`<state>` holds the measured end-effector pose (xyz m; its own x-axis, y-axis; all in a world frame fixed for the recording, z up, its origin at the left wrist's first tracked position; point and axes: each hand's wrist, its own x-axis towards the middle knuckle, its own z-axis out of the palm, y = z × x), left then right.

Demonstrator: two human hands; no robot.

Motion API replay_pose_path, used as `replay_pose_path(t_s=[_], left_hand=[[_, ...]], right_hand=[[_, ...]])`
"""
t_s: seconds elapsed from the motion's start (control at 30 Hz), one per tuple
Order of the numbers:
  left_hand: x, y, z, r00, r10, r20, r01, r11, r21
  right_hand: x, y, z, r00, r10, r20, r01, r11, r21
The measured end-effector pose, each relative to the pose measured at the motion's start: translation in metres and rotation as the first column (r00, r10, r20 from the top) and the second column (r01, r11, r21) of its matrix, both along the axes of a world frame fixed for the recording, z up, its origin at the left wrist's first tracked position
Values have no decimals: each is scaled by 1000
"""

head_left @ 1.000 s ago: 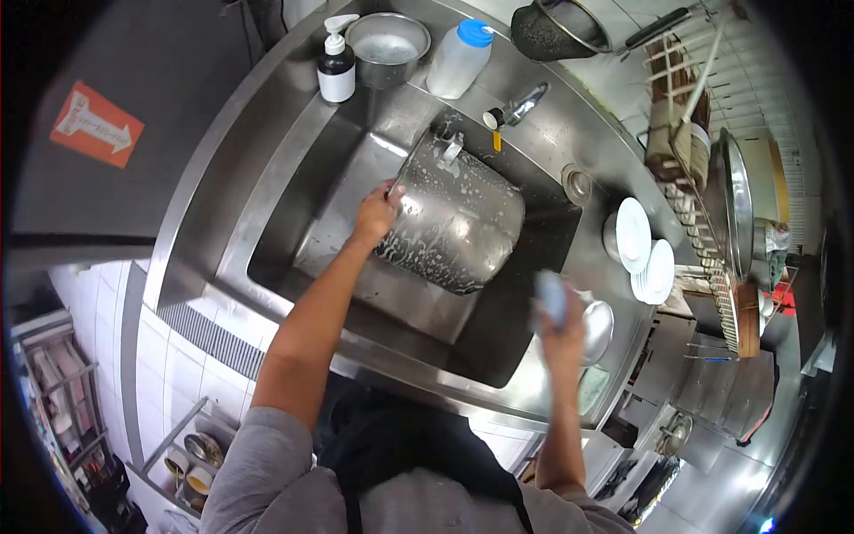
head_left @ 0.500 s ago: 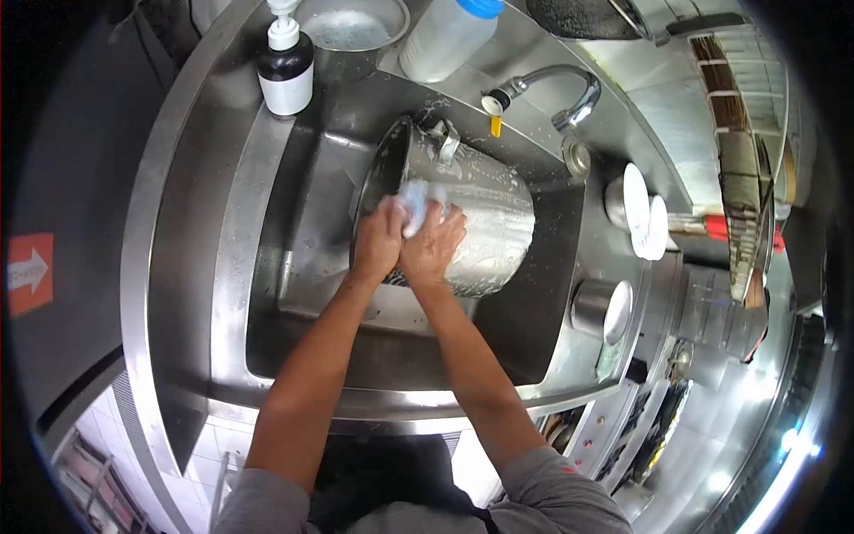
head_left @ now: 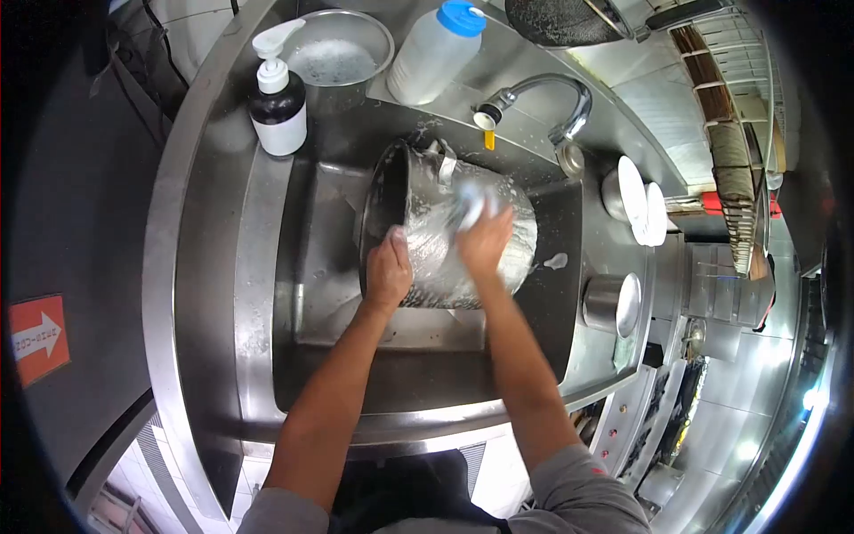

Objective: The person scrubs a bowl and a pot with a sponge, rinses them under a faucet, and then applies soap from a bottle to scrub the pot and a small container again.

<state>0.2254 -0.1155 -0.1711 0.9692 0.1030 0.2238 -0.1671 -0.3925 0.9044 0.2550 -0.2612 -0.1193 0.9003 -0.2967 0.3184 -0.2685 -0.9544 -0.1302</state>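
A large metal stockpot (head_left: 427,267) lies on its side in the steel sink (head_left: 329,240), its mouth facing left and soap suds smeared over its wall. My left hand (head_left: 390,271) grips the pot's rim at the near side of the mouth. On the upper side wall, my right hand (head_left: 486,238) presses a bluish-white scrubbing cloth (head_left: 471,203). Motion blurs both the cloth and the fingers around it. A loop handle (head_left: 447,165) sticks out of the pot's far side.
Behind the sink are a pump bottle (head_left: 279,116), a bowl of suds (head_left: 342,67), a blue-capped plastic jug (head_left: 436,55) and a faucet (head_left: 574,116). White bowls (head_left: 633,200) and a steel cup (head_left: 609,304) line the right ledge. A wok (head_left: 565,22) sits at the back.
My hands were together near the pot's mouth; now they are apart. The right has carried the cloth rightward along the wall, while the left has moved down to the rim. The view has shifted slightly.
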Motion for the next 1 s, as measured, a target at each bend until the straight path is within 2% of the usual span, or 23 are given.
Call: replay_pose_path(t_s=[0.07,0.13,0.17,0.2,0.27,0.33,0.37,0.43,0.47,0.5,0.53,0.57,0.63,0.67,0.7,0.73,0.8,0.83,0.87,0.9,0.93,0.97,1.0], left_hand=[[-4,1,11,990,-33,-134,23,997,-79],[-4,-1,4,991,-17,-132,5,996,-92],[-5,-2,-2,991,-4,-133,-9,995,-95],[-6,-2,-7,991,4,-136,-17,995,-95],[-3,2,-10,999,18,-40,-21,995,-95],[-9,2,-9,990,-37,-134,30,998,-56],[-8,2,-6,984,-45,-172,32,996,-80],[-12,2,-1,989,-27,-148,12,995,-96],[-11,1,3,993,1,-122,-16,992,-122],[-13,4,3,978,-49,-205,34,997,-76],[-16,3,1,981,-61,-184,46,995,-90],[-20,3,-2,987,-52,-154,41,996,-78],[-11,3,8,993,-44,-113,38,998,-51],[0,5,24,975,-71,-210,88,994,72],[11,6,32,946,-78,-315,144,971,191],[28,3,34,941,-55,-335,116,980,164],[55,-3,30,928,-25,-371,85,986,146],[69,-5,22,945,10,-328,53,982,181],[74,-17,20,958,37,-285,22,980,199],[68,-22,38,956,38,-291,20,981,194],[64,-22,58,918,91,-386,-16,981,194],[60,-22,74,869,146,-473,-54,978,202],[55,-22,76,870,156,-467,-60,975,213]], right_hand=[[22,-5,-4,998,32,-50,-29,998,56],[-34,30,-23,971,230,71,-216,963,-159],[-67,53,-27,936,296,190,-318,943,101],[-82,71,-5,953,283,108,-302,917,260],[-46,66,0,938,270,218,-316,923,218],[28,52,10,966,257,23,-255,939,232],[69,48,15,963,262,-61,-251,957,148],[85,50,8,961,241,-134,-235,970,58],[68,52,-5,965,252,68,-253,967,4],[47,49,-7,924,272,270,-264,962,-66],[12,50,6,953,280,118,-291,953,85],[-24,49,12,949,313,51,-316,943,100],[-70,11,16,912,390,-128,-394,919,-7],[-66,-42,-43,916,369,156,-373,928,-2],[-53,-78,-30,950,253,184,-229,963,-143],[-35,-114,-18,966,135,221,-72,960,-271],[-5,-158,5,998,-35,52,44,980,-195],[4,-156,24,996,-92,-16,92,996,-8],[14,-160,31,992,21,-124,60,786,615],[9,-149,38,993,-9,-115,106,471,876],[3,-136,46,993,-41,-110,112,69,991],[-3,-117,63,997,-21,-68,61,-246,967],[-9,-108,69,987,31,-157,156,-401,903]])
